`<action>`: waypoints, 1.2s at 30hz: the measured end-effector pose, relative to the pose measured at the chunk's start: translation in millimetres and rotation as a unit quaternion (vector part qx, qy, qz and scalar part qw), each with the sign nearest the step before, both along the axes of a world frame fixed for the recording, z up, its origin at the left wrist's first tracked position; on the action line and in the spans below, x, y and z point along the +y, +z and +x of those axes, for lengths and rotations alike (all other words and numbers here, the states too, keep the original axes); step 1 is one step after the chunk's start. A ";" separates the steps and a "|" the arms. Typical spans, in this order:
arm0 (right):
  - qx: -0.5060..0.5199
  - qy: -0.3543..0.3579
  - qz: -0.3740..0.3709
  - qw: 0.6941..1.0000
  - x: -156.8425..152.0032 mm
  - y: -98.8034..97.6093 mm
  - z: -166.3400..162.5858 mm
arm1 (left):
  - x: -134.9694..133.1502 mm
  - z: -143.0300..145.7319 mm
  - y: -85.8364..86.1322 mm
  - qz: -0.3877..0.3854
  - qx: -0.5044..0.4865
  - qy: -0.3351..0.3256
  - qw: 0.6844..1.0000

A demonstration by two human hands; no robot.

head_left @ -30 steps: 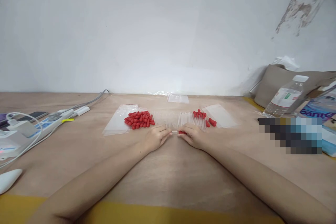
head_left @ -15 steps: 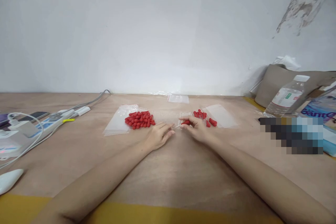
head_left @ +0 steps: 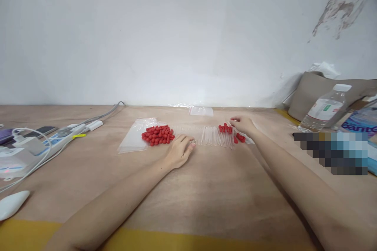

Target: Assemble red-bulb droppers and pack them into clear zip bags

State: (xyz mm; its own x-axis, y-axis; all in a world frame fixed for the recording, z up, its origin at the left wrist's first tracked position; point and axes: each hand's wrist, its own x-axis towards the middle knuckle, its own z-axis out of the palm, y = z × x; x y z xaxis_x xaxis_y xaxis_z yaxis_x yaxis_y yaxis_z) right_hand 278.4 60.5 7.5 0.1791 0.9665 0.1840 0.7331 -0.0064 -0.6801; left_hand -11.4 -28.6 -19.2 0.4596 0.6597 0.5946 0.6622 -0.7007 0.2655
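Note:
My left hand (head_left: 179,150) rests on the wooden table (head_left: 188,188), fingers loosely bent and thumb apart, with nothing visible in it. Its fingertips touch the near ends of a row of clear glass tubes (head_left: 206,135). A heap of loose red rubber caps (head_left: 157,134) lies on a clear plastic bag (head_left: 131,139) just left of that hand. My right hand (head_left: 243,124) reaches out at the back right, fingers curled down over a cluster of tubes fitted with red caps (head_left: 226,130). What its fingers pinch is hidden.
A power strip with cables, chargers and phones (head_left: 44,141) lies at the left, with a white mouse (head_left: 11,204) near the front left edge. A water bottle (head_left: 325,110), a grey pouch (head_left: 315,90) and packets stand at the right. A small clear bag (head_left: 200,111) lies by the wall.
My right hand has carried the red-capped tube from the centre back and right to the capped cluster. My left hand let go of it and stayed by the bare tubes.

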 end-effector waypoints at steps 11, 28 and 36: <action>-0.180 -0.017 -0.005 0.984 -15.7 2.9 10.2 | 3.1 5.7 -0.3 0.020 0.009 0.044 0.999; -0.274 -0.012 -0.115 0.955 -29.3 3.9 7.9 | 84.9 84.2 10.8 -0.154 0.015 0.258 0.954; -0.252 -0.019 -0.113 0.961 -36.2 9.6 2.4 | 84.4 74.9 9.4 -0.120 -0.010 0.225 0.967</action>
